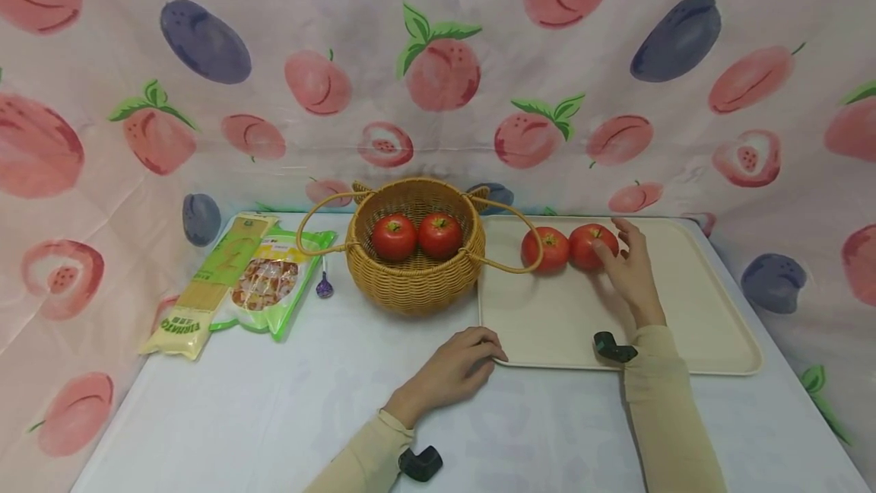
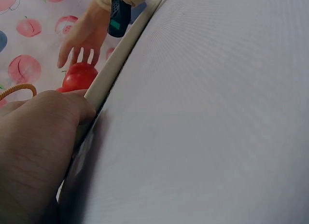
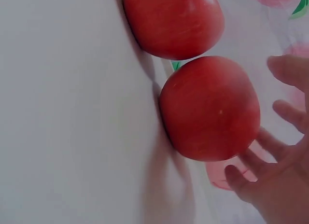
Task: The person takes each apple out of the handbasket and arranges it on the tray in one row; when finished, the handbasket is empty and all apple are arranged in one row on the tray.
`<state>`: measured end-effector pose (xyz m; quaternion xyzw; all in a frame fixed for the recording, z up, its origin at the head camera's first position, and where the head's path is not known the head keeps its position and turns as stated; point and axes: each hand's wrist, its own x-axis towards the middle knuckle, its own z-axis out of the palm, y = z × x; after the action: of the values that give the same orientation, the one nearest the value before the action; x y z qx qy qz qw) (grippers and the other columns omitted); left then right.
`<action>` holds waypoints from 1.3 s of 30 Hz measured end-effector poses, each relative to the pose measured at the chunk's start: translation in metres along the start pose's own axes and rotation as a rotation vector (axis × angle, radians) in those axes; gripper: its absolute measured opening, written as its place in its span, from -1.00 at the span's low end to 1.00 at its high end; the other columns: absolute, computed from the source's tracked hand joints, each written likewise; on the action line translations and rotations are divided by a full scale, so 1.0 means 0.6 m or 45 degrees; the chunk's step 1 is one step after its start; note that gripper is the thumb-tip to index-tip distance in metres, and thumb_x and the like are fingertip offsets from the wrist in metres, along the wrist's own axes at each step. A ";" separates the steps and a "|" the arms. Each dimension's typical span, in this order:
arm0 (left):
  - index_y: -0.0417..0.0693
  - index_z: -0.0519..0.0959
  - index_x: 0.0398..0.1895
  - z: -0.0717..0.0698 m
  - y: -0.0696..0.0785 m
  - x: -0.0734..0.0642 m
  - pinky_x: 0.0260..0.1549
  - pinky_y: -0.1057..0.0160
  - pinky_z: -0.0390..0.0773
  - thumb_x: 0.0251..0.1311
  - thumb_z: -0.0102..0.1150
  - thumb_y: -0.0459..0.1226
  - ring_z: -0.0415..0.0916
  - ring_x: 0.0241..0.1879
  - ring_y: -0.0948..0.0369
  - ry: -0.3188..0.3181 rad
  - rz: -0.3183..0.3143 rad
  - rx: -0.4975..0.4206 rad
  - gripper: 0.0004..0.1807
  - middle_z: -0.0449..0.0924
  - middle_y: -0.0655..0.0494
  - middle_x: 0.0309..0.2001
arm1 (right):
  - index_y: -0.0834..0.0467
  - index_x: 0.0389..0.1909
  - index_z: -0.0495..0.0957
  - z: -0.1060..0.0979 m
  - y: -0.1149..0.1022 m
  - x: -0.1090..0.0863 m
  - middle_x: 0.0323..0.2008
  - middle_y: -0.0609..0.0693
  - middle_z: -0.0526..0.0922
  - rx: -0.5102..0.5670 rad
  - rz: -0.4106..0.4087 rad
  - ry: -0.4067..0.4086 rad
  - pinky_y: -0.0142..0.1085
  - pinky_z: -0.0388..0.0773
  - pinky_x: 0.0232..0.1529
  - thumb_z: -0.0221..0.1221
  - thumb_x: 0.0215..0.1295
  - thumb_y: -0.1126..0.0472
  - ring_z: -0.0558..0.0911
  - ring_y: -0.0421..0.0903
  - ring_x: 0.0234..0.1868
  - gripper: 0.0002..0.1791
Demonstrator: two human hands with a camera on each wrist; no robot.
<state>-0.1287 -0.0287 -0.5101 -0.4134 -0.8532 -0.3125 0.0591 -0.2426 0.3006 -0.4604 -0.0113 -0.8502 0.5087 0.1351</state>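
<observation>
At far left I see a long yellow-green packet (image 1: 219,272) beside a green-edged bag (image 1: 290,274), then a purple lollipop (image 1: 325,290). Next stands a wicker basket (image 1: 411,295) with two red tomatoes (image 1: 395,238) inside; its right handle (image 1: 503,266) loops across the view of the left tray tomato (image 1: 550,249). My left hand (image 1: 452,371) pinches the near left corner of the cream tray (image 1: 547,326). The right tray tomato (image 1: 585,246) lies between my right hand's (image 1: 633,272) spread thumb and fingers, which are not closed around it; I cannot tell whether they touch.
</observation>
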 end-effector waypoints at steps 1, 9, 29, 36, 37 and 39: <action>0.20 0.57 -0.08 0.000 0.000 0.000 0.15 0.34 0.38 0.29 0.03 -0.26 0.37 0.11 0.35 0.002 0.000 -0.001 -0.79 0.44 0.31 0.01 | 0.12 0.40 0.12 0.001 -0.003 0.000 0.37 0.24 0.12 0.002 -0.014 0.025 0.20 0.10 0.33 0.11 0.32 0.07 0.12 0.25 0.40 -0.32; 0.19 0.57 -0.08 0.000 -0.001 0.001 0.14 0.35 0.40 0.29 0.04 -0.26 0.37 0.10 0.35 0.007 0.011 0.007 -0.79 0.44 0.31 0.00 | 0.31 0.24 0.31 0.006 -0.064 -0.016 0.22 0.25 0.32 0.122 -0.139 0.159 0.17 0.17 0.31 0.14 0.26 0.33 0.27 0.18 0.32 -0.48; 0.18 0.57 -0.08 0.003 -0.001 -0.001 0.15 0.35 0.39 0.28 0.04 -0.27 0.37 0.11 0.34 0.014 0.014 -0.009 -0.78 0.44 0.29 0.01 | 0.44 0.12 0.36 0.043 -0.129 -0.028 -0.06 -0.29 0.46 0.313 -0.377 -0.020 -0.58 0.45 -0.01 0.12 0.25 0.43 0.53 -0.37 -0.12 -0.59; 0.20 0.57 -0.08 0.002 0.000 -0.001 0.15 0.34 0.39 0.29 0.03 -0.26 0.37 0.11 0.35 0.010 0.010 0.005 -0.79 0.44 0.30 0.01 | 0.39 0.13 0.37 0.053 -0.158 -0.026 0.04 0.14 0.49 0.191 -0.438 -0.135 -0.26 0.50 0.14 0.13 0.25 0.42 0.49 -0.40 0.01 -0.58; 0.20 0.57 -0.08 0.002 0.000 -0.001 0.15 0.34 0.40 0.29 0.03 -0.26 0.38 0.11 0.34 0.013 0.013 0.012 -0.79 0.44 0.29 0.01 | 0.38 0.13 0.38 0.054 -0.163 -0.025 0.06 0.19 0.47 0.165 -0.453 -0.158 -0.15 0.47 0.17 0.13 0.25 0.41 0.47 -0.40 0.04 -0.59; 0.20 0.57 -0.08 0.001 0.000 -0.001 0.14 0.34 0.40 0.29 0.03 -0.26 0.38 0.11 0.34 0.013 0.017 0.019 -0.79 0.44 0.30 0.01 | 0.38 0.12 0.38 0.056 -0.173 -0.022 0.07 0.24 0.45 0.135 -0.481 -0.209 0.03 0.41 0.18 0.13 0.24 0.43 0.47 -0.31 0.07 -0.59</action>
<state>-0.1285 -0.0289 -0.5106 -0.4169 -0.8524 -0.3080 0.0686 -0.2259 0.2199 -0.3882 0.1968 -0.8173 0.5177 0.1587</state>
